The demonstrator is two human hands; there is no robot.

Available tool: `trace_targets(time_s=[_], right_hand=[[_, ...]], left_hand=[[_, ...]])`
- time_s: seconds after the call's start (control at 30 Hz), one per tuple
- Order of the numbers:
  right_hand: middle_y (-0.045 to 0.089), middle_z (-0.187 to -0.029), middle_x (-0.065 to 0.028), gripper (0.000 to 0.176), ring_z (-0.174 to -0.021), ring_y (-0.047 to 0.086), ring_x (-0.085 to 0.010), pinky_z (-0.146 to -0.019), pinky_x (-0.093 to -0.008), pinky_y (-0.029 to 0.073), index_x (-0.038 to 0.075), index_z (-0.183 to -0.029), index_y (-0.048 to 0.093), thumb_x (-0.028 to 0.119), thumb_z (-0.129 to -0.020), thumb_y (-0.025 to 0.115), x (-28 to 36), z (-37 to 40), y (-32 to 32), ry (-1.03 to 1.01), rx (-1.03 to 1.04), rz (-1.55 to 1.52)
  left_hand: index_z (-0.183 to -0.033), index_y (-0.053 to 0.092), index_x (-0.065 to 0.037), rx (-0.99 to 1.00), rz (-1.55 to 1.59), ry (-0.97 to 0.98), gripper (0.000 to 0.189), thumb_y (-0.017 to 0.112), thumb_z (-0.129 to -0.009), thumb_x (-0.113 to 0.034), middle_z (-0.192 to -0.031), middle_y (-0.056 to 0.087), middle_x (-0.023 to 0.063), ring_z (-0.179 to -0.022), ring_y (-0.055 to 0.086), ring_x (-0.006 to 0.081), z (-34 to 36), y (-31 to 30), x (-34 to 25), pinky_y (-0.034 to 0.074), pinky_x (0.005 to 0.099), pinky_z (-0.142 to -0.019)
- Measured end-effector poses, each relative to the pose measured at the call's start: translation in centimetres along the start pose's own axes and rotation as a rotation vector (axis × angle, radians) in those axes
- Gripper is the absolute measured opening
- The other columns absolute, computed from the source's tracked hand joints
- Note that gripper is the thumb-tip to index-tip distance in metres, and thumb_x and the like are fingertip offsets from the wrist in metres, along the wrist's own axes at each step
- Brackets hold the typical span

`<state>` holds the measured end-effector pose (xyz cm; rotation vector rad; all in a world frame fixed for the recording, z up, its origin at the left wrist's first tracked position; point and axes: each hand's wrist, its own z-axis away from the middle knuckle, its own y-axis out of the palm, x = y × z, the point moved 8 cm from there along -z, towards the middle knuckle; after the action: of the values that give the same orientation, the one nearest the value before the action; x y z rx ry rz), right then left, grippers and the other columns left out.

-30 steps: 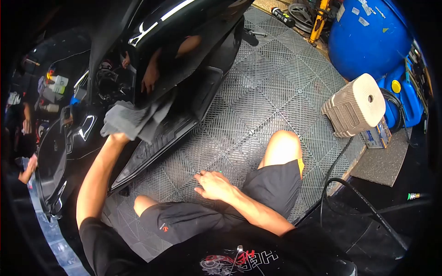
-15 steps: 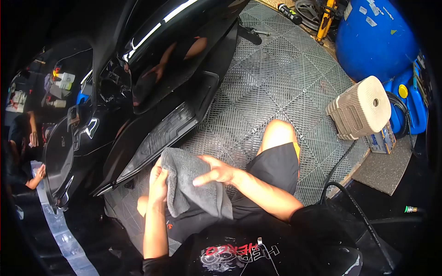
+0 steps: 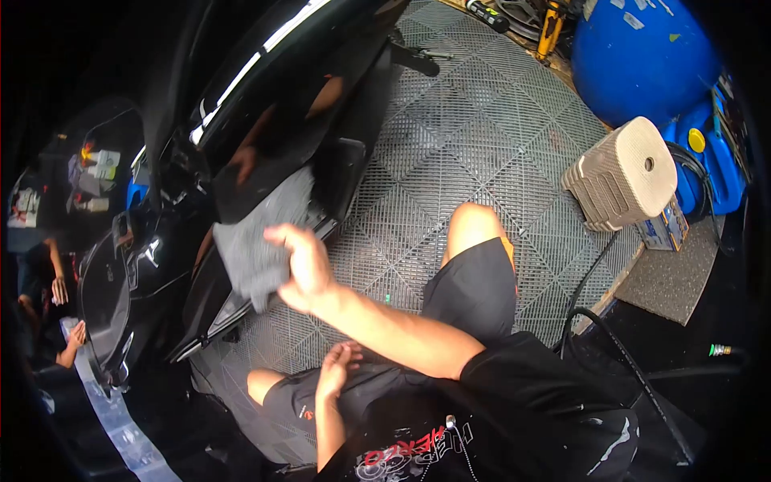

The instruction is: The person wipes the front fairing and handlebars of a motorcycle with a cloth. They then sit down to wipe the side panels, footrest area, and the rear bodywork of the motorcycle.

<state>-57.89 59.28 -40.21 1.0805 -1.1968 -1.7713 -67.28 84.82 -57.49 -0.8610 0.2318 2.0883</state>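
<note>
My right hand [image 3: 302,263] grips a grey microfiber towel [image 3: 261,241], which is blurred by motion. The towel lies against the glossy black body panel [image 3: 269,153] of what looks like a scooter, over its footboard area. Part of the footboard [image 3: 229,313] is hidden behind the cloth. Near my lap, my left hand [image 3: 337,369] is held low with its fingers loosely bent and apart, holding nothing I can see. Reflections of an arm and hand show in the shiny panel above the towel.
A beige step stool [image 3: 622,173] stands right on the grey grid floor [image 3: 482,136]. Behind it are a blue barrel [image 3: 642,60] and a blue jug [image 3: 727,177]. A black hose [image 3: 618,345] curves at right. Another person's hand [image 3: 75,333] is at far left.
My right hand has carried the towel up and left onto the black panel. My left hand has let go of the towel and moved down toward my lap.
</note>
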Motion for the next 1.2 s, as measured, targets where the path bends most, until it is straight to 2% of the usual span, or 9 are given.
trace_targets(time_s=[0.17,0.3,0.33,0.4,0.57,0.73,0.9,1.03,1.2], right_hand=[[0.072,-0.112,-0.0144,0.029,-0.107,0.069,-0.0252,-0.097,-0.0398,0.055,-0.003,-0.113,0.067,0.014,-0.092,0.060,5.1,8.2,-0.9,0.117,0.103,0.209],[0.069,-0.121,-0.0237,0.053,-0.112,0.069,-0.0315,-0.104,-0.0404,0.052,-0.011,-0.131,0.058,0.004,-0.080,0.057,16.8,16.8,5.9,-0.607,-0.075,0.812],[0.051,-0.149,-0.0253,0.072,-0.140,0.050,-0.0340,-0.119,-0.0421,0.037,-0.011,-0.153,0.034,-0.005,-0.085,0.055,18.5,16.8,8.7,-0.804,0.345,0.839],[0.030,-0.163,-0.0312,0.073,-0.154,0.028,-0.0388,-0.126,-0.0433,0.022,-0.014,-0.156,0.026,0.003,-0.090,0.054,20.6,14.9,11.1,-1.019,0.216,1.411],[0.031,-0.152,-0.0459,0.077,-0.147,0.024,-0.0599,-0.125,-0.0615,0.012,-0.018,-0.153,0.025,0.015,-0.092,0.058,17.5,6.5,13.1,-1.450,0.012,1.777],[0.037,-0.149,-0.0442,0.068,-0.145,0.033,-0.0548,-0.125,-0.0596,0.015,-0.020,-0.150,0.029,0.017,-0.098,0.053,10.6,7.3,9.6,-1.216,0.056,1.830],[0.055,-0.142,-0.0205,0.070,-0.134,0.052,-0.0344,-0.116,-0.0438,0.037,-0.011,-0.140,0.051,0.041,-0.095,0.067,13.8,7.3,-2.3,-0.464,-0.285,0.533],[0.059,-0.142,-0.0187,0.051,-0.125,0.061,-0.0359,-0.110,-0.0475,0.047,-0.006,-0.143,0.052,0.021,-0.100,0.044,18.4,14.1,9.5,-0.822,-0.008,0.400],[0.051,-0.150,-0.0239,0.064,-0.135,0.054,-0.0422,-0.123,-0.0482,0.030,-0.007,-0.147,0.047,0.007,-0.085,0.052,17.0,13.3,25.4,-1.708,0.476,1.535]], left_hand=[[-0.125,0.064,-0.003,0.041,-0.163,-0.076,0.027,0.052,-0.110,-0.022,-0.112,0.069,0.0018,-0.097,0.063,0.0110,-0.3,0.8,2.1,0.050,0.0274,-0.085],[-0.125,0.064,-0.002,0.043,-0.176,-0.055,0.026,0.054,-0.109,-0.020,-0.111,0.069,0.0017,-0.095,0.062,0.0108,-1.7,0.8,1.5,0.050,0.0267,-0.085],[-0.125,0.064,-0.002,0.046,-0.188,-0.045,0.026,0.054,-0.109,-0.019,-0.111,0.069,0.0019,-0.095,0.062,0.0109,-1.9,1.1,1.2,0.050,0.0268,-0.085],[-0.126,0.064,0.000,0.053,-0.218,-0.022,0.026,0.054,-0.109,-0.018,-0.110,0.068,0.0023,-0.094,0.062,0.0112,-2.4,2.0,0.4,0.051,0.0270,-0.085],[-0.129,0.061,0.002,0.092,-0.245,0.039,0.031,0.053,-0.108,-0.019,-0.112,0.069,0.0059,-0.097,0.062,0.0137,-3.3,3.7,-0.1,0.051,0.0293,-0.092],[-0.130,0.061,0.003,0.124,-0.265,0.078,0.035,0.054,-0.107,-0.022,-0.116,0.070,0.0106,-0.103,0.064,0.0173,-4.2,4.1,3.2,0.050,0.0318,-0.095],[-0.134,0.061,0.003,0.128,-0.326,0.073,0.040,0.055,-0.106,-0.025,-0.120,0.071,0.0142,-0.113,0.064,0.0214,-4.5,4.3,2.1,0.049,0.0342,-0.100],[-0.135,0.061,0.002,0.147,-0.304,0.148,0.041,0.055,-0.106,-0.026,-0.122,0.071,0.0164,-0.118,0.064,0.0238,-5.8,4.2,2.7,0.048,0.0356,-0.104],[-0.138,0.060,-0.001,0.170,-0.315,0.114,0.044,0.054,-0.107,-0.032,-0.129,0.068,0.0188,-0.125,0.061,0.0274,-6.5,4.2,2.6,0.046,0.0372,-0.107]])
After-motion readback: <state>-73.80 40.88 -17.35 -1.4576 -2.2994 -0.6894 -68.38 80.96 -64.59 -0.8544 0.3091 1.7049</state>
